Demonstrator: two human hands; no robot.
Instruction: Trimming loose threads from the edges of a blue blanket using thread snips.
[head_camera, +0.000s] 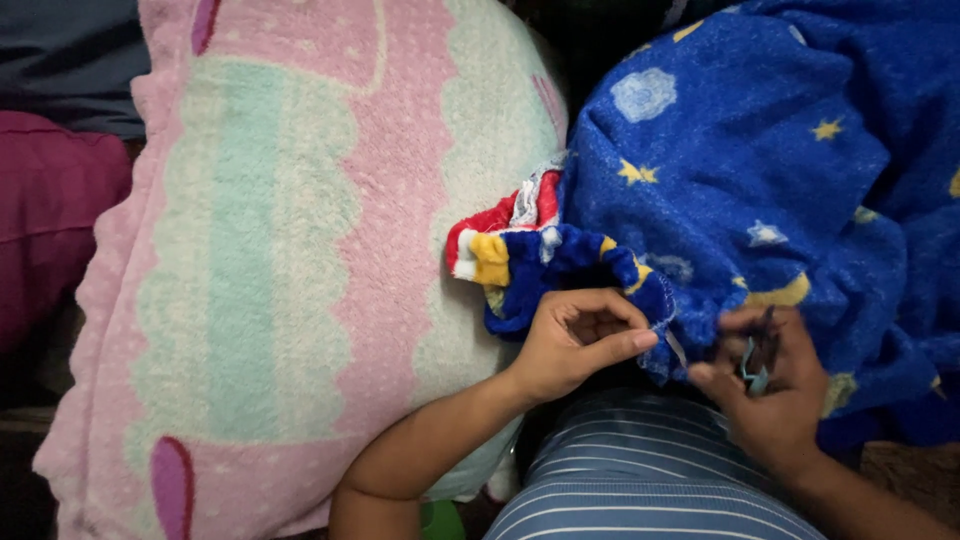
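Seen from above, a person sits with a blue fleece blanket (780, 190) printed with yellow stars and pale moons heaped over their lap and right side. The left hand (575, 345) pinches the blanket's bunched hem between thumb and fingers, closed firmly on the cloth just left of the striped shirt (650, 470) covering the person's middle. The right hand (770, 385), close beside it along the same hem, is curled around a small pair of scissors (757, 362) with a teal handle loop (the picture is blurred here, so I cannot tell whether the blades are parted or closed). A short pale thread seems to hang from the hem between the two hands. Left of the blanket lies a large pink and mint plush pillow (270, 260), with a red, yellow and white patch of fabric (490, 245) bunched where the two meet. The likely hazard, as I judge it: the scissor tips sit very near the left fingertips and the folded fleece, so a slip could nick a finger or snip the blanket rather than the loose thread.
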